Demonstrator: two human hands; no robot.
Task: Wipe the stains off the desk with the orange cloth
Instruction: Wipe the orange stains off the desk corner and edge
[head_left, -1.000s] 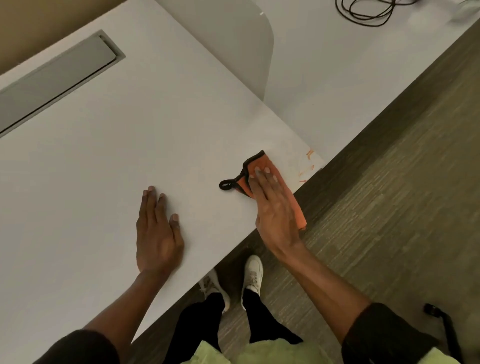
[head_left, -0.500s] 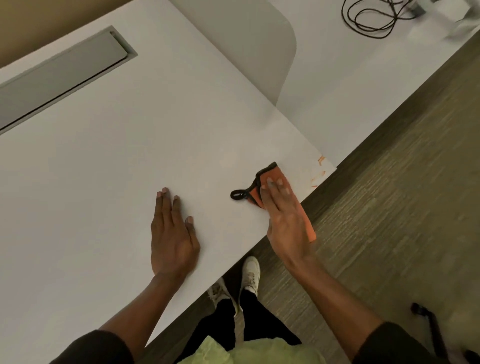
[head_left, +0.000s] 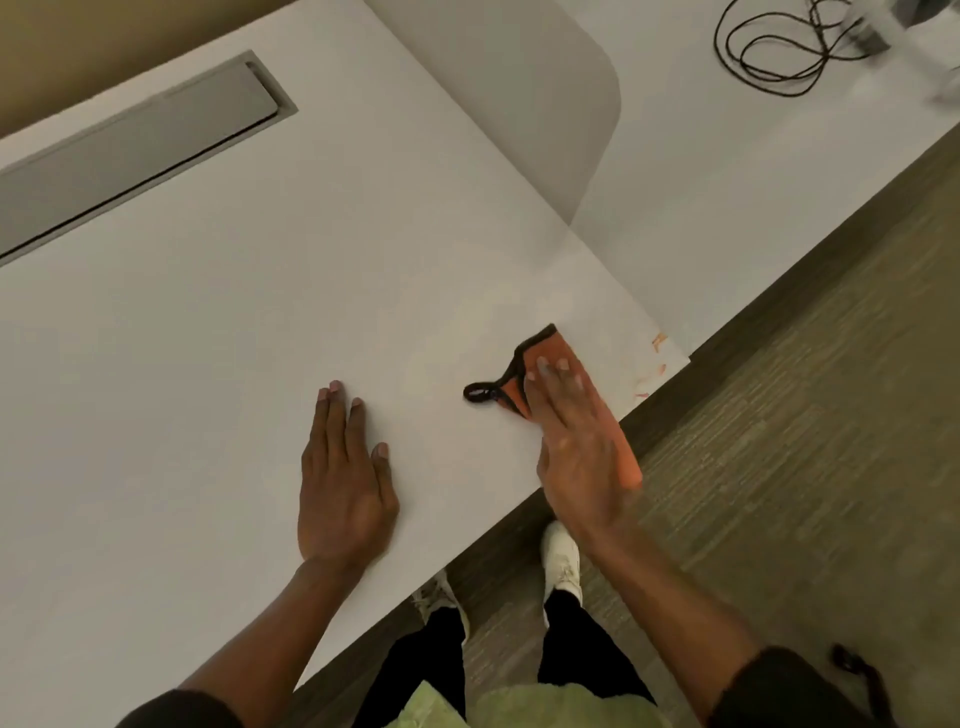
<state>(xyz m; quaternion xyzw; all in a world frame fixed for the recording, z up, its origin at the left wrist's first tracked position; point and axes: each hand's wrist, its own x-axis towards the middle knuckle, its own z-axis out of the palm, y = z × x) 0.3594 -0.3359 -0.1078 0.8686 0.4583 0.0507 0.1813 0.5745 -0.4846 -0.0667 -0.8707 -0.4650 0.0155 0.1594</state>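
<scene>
Tabletop, white and broad, fills most of the view from above; its front edge runs diagonally, w/ brown carpet floor beyond. Places below are given relative to the orange cloth.

Orange cloth lies flat on the tabletop right at the front edge, its lower end poking just past the edge. Black trim runs along one side, ending in a small black loop on the side toward the left hand.

Right hand lies flat on top of the cloth, fingers together and extended, palm pressing down rather than pinching; it looks motion-blurred. Left hand rests flat on the tabletop well apart from the cloth, fingers spread slightly, holding nothing.

Orange stains, a few short streaks, sit near the cloth at the tabletop's corner, not covered by it.

Handling, as a judgement: cloth looks soft, light and limp, prob. folded, so it will bunch or slide if pushed from one end. Best held by flat palm pressure over its middle, approx. where the hand is.

Vs. half a second ago: cloth, right hand and left hand keep nearly the same arrangement; the cloth sits about as far from the stains as before. The right hand is blurrier now, suggesting a stroke under way.
</scene>
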